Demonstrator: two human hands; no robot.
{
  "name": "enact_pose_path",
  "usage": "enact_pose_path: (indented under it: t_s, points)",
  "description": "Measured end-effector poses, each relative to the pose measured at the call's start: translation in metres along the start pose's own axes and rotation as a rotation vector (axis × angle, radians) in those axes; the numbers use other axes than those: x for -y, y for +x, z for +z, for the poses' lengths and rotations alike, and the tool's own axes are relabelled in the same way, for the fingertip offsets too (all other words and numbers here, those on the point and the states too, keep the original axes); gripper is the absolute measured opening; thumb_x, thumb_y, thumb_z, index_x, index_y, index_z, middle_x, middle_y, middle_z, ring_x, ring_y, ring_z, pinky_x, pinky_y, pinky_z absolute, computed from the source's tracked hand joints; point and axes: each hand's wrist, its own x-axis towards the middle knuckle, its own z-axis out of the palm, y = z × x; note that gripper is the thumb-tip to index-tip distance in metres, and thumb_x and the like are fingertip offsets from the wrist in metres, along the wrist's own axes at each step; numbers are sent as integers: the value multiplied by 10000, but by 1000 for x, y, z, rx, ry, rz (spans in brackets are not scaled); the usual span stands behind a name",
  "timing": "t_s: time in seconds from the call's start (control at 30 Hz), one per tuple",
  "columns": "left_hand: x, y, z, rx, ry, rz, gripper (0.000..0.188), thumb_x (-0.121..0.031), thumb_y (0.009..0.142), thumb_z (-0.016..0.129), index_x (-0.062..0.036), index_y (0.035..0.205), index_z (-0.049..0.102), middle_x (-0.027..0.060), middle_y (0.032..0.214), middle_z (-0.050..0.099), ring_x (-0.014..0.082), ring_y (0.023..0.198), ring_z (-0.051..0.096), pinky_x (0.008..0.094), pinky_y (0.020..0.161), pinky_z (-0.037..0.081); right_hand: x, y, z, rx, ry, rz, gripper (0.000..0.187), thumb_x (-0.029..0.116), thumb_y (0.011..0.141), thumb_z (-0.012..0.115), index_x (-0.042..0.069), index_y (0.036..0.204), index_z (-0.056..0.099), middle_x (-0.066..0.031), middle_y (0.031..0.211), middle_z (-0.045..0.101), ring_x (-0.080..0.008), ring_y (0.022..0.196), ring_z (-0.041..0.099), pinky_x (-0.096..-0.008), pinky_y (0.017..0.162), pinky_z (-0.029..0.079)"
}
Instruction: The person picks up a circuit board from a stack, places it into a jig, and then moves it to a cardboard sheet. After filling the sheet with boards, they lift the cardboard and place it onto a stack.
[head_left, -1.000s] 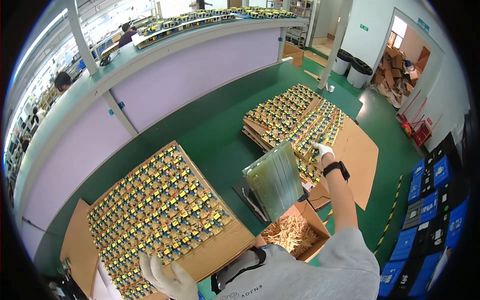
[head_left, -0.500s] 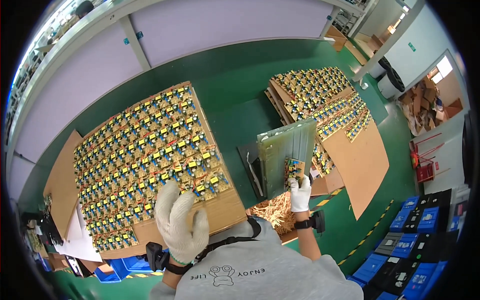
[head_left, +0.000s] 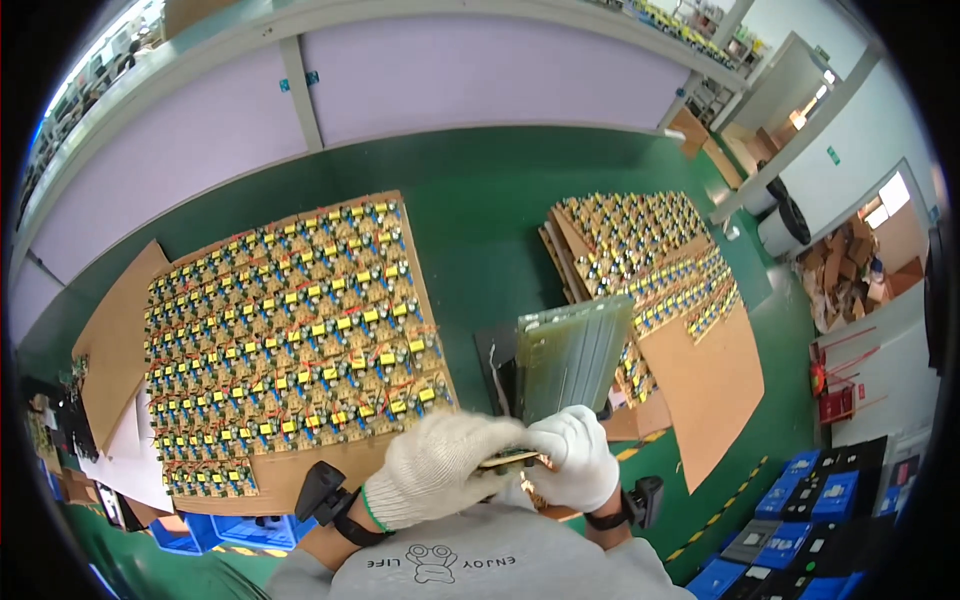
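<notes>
Close to my chest, my left hand [head_left: 440,468] and my right hand [head_left: 575,460] meet around a small circuit board [head_left: 508,460], seen nearly edge-on. Both wear white knitted gloves and their fingers are closed on the board; the gloves cover most of it. Just beyond them a greenish, ridged upright panel [head_left: 570,360] stands in front of me. To the left, rows of circuit boards [head_left: 290,330] with yellow, blue and red parts lie on a cardboard sheet [head_left: 330,472].
More circuit boards [head_left: 635,235] lie on stacked cardboard at right, with a bare cardboard sheet [head_left: 705,390] jutting toward me. Blue bins [head_left: 250,530] sit below the left boards. Blue and black crates [head_left: 810,510] fill the lower right. A lilac partition [head_left: 490,75] runs along the back.
My right hand has come from the panel's face toward my chest with the circuit board. My left hand has moved right, off the rows, and closed on the same board.
</notes>
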Motion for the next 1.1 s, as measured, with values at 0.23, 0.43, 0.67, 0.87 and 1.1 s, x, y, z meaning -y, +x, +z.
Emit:
enact_pose_path:
  t_s: [0.23,0.43,0.67,0.87,1.1]
  points:
    - [-6,-11,15,-447,-905,-499,282,-107,810,703,0,1050,601,110,926,644,164,830,635,297,753,511,5,6,54,-727,1246,622,729,559,788,666,-4,1209,473,-108,1146,536,-246,1077,518,-382,982,393]
    - [-4,-2,28,-239,-481,-327,558,-128,737,731,6,1213,474,152,1146,522,222,1032,555,355,895,467,-24,2,53,-709,1538,816,360,366,947,516,47,1115,524,-95,1059,586,-191,939,582,-362,863,467]
    - [18,-11,7,-401,-319,-315,425,-98,743,724,34,1112,561,192,1135,573,303,982,595,363,841,490,-110,-50,30,-639,224,1015,346,127,800,742,-6,1062,558,-55,938,636,-105,761,570,-279,667,492]
    - [21,-13,16,-249,-325,-247,406,-75,750,670,8,1134,568,154,1152,561,229,999,580,322,849,471,-117,-90,87,-499,245,1052,363,125,736,792,-23,994,583,-38,770,647,-96,639,558,-262,583,463]
    - [17,-14,16,-335,-358,-286,371,-139,757,720,13,1075,605,181,1089,609,316,1038,594,377,884,477,-119,-67,90,-648,4,1041,471,290,817,728,-79,1051,552,-172,941,645,-255,807,586,-362,781,464]
